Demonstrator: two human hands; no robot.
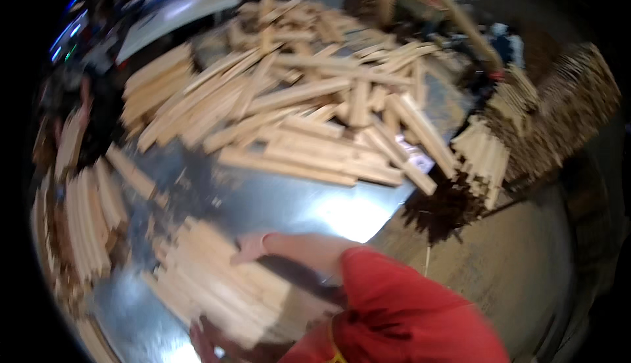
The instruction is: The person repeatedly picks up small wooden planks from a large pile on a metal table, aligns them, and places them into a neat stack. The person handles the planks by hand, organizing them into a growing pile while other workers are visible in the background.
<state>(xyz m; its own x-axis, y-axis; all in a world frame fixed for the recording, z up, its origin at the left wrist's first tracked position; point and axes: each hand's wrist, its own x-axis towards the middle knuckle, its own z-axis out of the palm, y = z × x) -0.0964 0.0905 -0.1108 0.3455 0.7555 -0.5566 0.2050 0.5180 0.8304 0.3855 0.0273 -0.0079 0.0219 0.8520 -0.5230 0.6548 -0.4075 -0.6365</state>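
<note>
A row of pale wooden slats (217, 281) lies side by side on the shiny metal tabletop in front of me, their ends uneven. At the far right side of this row is my right hand (250, 249), its fingers blurred but looking stretched out against the outer slats. The red sleeve of that arm crosses the lower right. My left hand (205, 342) is low in the picture, in shadow, at the near left side of the same slats. Its fingers are smeared and partly dark, so their grip does not show.
A jumbled heap of wooden strips (309, 100) covers the far side of the metal table (289, 199). Stacked slats (85, 225) stand at the left. On the right are bundled strips (483, 156), a dark brown stack (559, 113) and a tan board surface (493, 271).
</note>
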